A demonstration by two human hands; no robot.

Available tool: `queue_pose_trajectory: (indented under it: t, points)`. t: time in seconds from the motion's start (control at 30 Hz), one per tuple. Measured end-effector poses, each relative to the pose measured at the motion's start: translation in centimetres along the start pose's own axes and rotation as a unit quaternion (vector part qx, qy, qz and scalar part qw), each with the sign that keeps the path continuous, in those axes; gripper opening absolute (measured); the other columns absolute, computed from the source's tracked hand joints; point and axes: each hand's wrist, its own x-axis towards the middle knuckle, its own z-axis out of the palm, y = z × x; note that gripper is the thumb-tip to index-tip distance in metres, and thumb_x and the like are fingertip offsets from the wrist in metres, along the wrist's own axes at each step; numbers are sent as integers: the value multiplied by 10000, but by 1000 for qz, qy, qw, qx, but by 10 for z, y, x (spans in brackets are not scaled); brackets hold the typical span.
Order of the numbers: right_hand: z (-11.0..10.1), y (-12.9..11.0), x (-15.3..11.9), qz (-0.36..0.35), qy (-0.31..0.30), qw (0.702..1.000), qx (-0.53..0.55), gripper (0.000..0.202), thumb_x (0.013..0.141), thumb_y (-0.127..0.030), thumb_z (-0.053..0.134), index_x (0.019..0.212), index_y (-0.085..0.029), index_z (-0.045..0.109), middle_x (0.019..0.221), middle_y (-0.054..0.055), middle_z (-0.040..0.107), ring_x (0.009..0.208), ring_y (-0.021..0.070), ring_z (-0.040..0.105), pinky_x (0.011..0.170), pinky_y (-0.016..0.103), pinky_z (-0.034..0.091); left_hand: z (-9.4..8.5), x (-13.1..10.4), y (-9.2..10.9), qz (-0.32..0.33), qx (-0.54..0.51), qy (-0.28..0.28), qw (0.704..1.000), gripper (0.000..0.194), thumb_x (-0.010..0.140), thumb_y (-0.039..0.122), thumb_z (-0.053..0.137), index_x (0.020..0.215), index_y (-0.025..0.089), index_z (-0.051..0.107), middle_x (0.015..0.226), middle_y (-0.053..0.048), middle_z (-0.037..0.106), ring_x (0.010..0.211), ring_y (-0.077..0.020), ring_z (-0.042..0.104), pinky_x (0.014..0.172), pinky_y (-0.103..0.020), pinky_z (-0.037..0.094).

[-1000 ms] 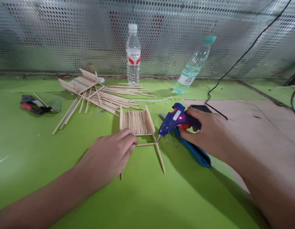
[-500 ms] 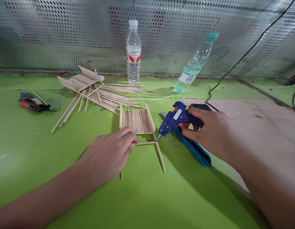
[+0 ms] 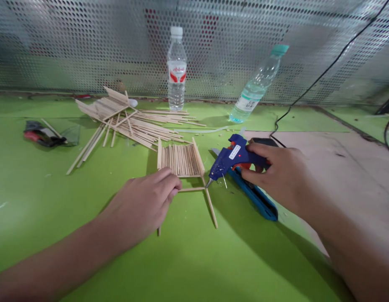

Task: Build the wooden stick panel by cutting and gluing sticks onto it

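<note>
My right hand (image 3: 271, 170) is wrapped round the handle of a blue hot glue gun (image 3: 227, 158). The gun's metal nozzle points down and left, at the joint where a thin wooden crosspiece (image 3: 192, 189) meets a longer side stick (image 3: 211, 207). My left hand (image 3: 153, 191) is closed in a pinch on the crosspiece's left part, its fingertips hiding that end. Just beyond lies the small stick frame (image 3: 181, 159), a row of wooden sticks side by side between raised edges. A second side stick shows below my left hand.
A blue utility knife (image 3: 259, 199) lies beneath the glue gun. Behind are loose sticks (image 3: 144, 128), another stick structure (image 3: 106, 105), an upright water bottle (image 3: 176, 71) and a leaning bottle (image 3: 257, 88). A black-and-red item (image 3: 45, 136) lies left; a black cable (image 3: 326, 69) runs right.
Almost nothing differs. Both hands hold their places, and the glue gun's nozzle stays at the same stick joint; the view shifts very slightly.
</note>
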Motion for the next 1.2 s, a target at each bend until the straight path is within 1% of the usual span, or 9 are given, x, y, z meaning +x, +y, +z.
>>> queue_pose_trajectory:
  t: [0.07, 0.27, 0.4, 0.57, 0.7, 0.8, 0.97, 1.1, 1.2]
  points:
    - [-1, 0, -1, -3, 3, 1000, -3, 218, 770, -359, 706, 941, -224, 712, 603, -27, 626, 487, 150, 508, 507, 276, 345, 0, 0, 0, -2, -2, 1, 1000, 411, 1001, 223, 321, 1052, 156, 724, 939, -87, 684, 639, -140, 632, 534, -282, 568]
    - [0, 0, -2, -23, 42, 999, 20, 219, 725, -341, 738, 907, -221, 744, 553, -54, 604, 438, 128, 484, 468, 250, 348, -1, 2, 0, 5, -7, 5, 1000, 392, 998, 208, 326, 1042, 147, 711, 933, -84, 674, 642, -138, 625, 536, -277, 551]
    - [1, -1, -2, -28, 56, 998, 22, 207, 723, -332, 733, 900, -230, 770, 489, -70, 543, 403, 123, 458, 445, 242, 329, -1, 1, 1, 2, -7, 0, 1000, 378, 994, 193, 335, 1045, 143, 706, 943, -82, 670, 653, -139, 628, 549, -282, 556]
    - [1, -1, -2, -38, 73, 996, 24, 201, 720, -351, 725, 878, -240, 783, 490, -67, 530, 403, 123, 444, 438, 238, 317, -1, 1, 0, -8, -2, -8, 1000, 372, 992, 177, 345, 1066, 142, 708, 962, -83, 673, 654, -139, 629, 560, -297, 578]
    - [-1, 0, -3, -47, 71, 996, 30, 199, 728, -348, 711, 881, -247, 789, 532, -54, 582, 430, 127, 459, 452, 238, 319, -3, 2, 1, -14, 4, -24, 1000, 377, 989, 168, 342, 1085, 140, 704, 997, -89, 681, 686, -147, 651, 593, -319, 602]
    - [-1, 0, -4, -48, 71, 996, 28, 202, 735, -337, 697, 895, -259, 792, 564, -50, 620, 445, 132, 482, 459, 241, 325, -3, 2, 1, -16, 8, -24, 1000, 390, 991, 170, 327, 1088, 144, 704, 1007, -91, 683, 701, -149, 659, 606, -321, 607]
    - [0, 0, -4, -49, 83, 995, 33, 222, 719, -305, 669, 897, -276, 799, 548, -55, 617, 430, 133, 479, 460, 246, 327, 0, 0, 0, -8, 4, -15, 1000, 415, 998, 191, 306, 1083, 144, 709, 979, -93, 680, 654, -134, 631, 562, -298, 584]
    - [2, 0, -3, -46, 90, 994, 43, 270, 717, -304, 662, 942, -295, 809, 630, -45, 689, 466, 151, 538, 485, 256, 366, 0, 0, 0, -8, 2, -11, 1000, 431, 1000, 212, 294, 1077, 145, 713, 976, -98, 682, 639, -134, 622, 553, -302, 577]
    - [0, -2, -3, -41, 85, 995, 45, 247, 719, -305, 656, 912, -290, 810, 632, -38, 695, 478, 161, 551, 492, 262, 366, 0, 1, 0, -8, 0, -10, 1000, 438, 1002, 223, 292, 1078, 158, 718, 984, -101, 686, 648, -139, 624, 557, -307, 576]
